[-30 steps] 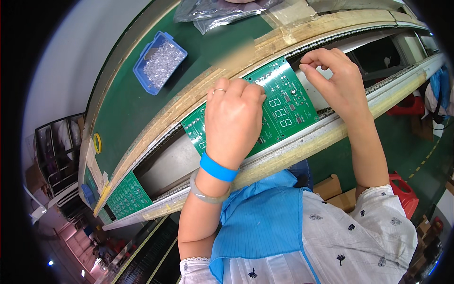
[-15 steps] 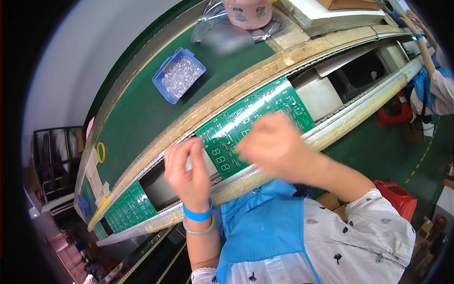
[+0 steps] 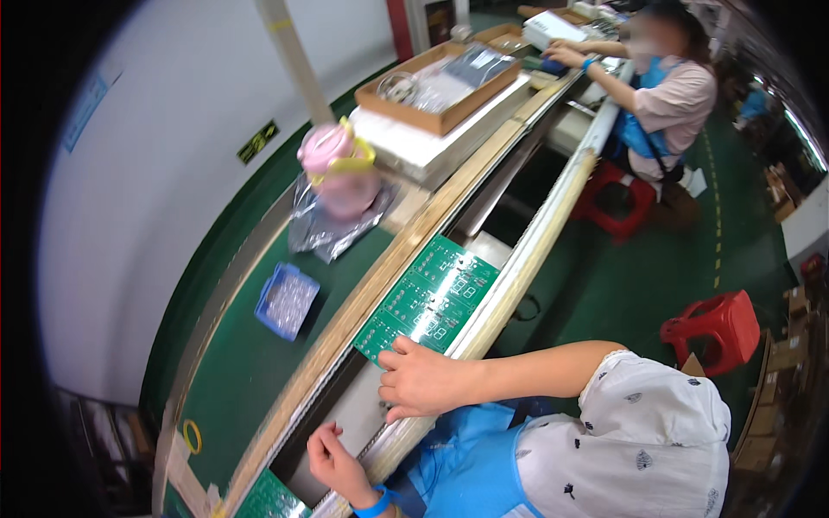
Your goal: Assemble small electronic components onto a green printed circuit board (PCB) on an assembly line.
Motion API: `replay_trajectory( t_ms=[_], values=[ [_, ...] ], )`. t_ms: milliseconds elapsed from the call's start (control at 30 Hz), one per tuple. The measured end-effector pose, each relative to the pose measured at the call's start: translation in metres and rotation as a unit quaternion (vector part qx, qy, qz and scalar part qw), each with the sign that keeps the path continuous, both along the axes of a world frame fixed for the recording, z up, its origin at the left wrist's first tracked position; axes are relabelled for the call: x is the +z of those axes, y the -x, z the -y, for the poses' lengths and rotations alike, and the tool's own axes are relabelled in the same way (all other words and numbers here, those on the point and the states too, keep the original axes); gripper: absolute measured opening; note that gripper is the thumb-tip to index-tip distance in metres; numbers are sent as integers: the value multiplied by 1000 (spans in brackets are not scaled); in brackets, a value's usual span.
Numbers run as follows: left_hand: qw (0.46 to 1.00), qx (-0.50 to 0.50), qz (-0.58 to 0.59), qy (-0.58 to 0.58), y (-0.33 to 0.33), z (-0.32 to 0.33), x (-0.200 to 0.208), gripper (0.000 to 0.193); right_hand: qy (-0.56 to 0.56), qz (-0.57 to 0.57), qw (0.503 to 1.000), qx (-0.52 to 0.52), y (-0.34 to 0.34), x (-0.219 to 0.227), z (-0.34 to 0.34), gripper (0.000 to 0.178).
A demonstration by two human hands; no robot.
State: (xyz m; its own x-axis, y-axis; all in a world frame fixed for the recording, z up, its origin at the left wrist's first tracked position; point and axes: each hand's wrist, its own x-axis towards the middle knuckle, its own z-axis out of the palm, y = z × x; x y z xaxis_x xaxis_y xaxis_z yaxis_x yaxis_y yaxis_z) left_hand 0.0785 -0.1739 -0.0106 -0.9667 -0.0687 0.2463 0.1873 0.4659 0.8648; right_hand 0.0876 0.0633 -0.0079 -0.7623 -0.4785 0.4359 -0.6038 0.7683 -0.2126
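A green printed circuit board panel (image 3: 449,281) with white printed outlines and small parts lies across the conveyor rails. At its near end, my right hand (image 3: 423,378) reaches over with bent fingers spread apart; the fingertips are by the board's edge, and any contact is unclear. Nearer and to the left, my left hand (image 3: 338,466) is over the gap between the rails, its fingers curled together. Whatever those fingers may hold is too small to make out. Another green circuit board (image 3: 272,499) lies on the rails at the lower left, beside my left hand.
A blue bin (image 3: 287,302) of small clear parts stands on the green bench, left of the wooden rail (image 3: 345,332). Beyond it are a pink container (image 3: 341,177) and a cardboard tray (image 3: 440,82). A co-worker (image 3: 665,95) sits farther along the line. A red stool (image 3: 717,328) stands at right.
The view has swung toward the far end of the line, bringing the co-worker into fuller sight. My right hand has shifted from over the board to its near end. My left hand is lower in view.
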Motion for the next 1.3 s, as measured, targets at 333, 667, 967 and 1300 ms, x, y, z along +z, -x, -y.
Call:
replay_trajectory(
  t_ms=[333, 667, 967, 1300],
  values=[
    [998, -23, 34, -55, -7, -2, -8, 28, -102, 23, 965, -241, -7, 7, -123, 46],
    [998, -35, 33, -50, -7, 3, -17, 28, -205, 108, 849, -475, 18, 5, -271, 49],
    [998, -42, 28, -32, -10, -7, -14, 26, -227, 152, 734, -622, 27, 1, -378, 47],
    [1000, -2, 16, 22, -17, 18, -9, 15, -194, 289, 874, -340, 44, 15, -181, 39]
  ],
)
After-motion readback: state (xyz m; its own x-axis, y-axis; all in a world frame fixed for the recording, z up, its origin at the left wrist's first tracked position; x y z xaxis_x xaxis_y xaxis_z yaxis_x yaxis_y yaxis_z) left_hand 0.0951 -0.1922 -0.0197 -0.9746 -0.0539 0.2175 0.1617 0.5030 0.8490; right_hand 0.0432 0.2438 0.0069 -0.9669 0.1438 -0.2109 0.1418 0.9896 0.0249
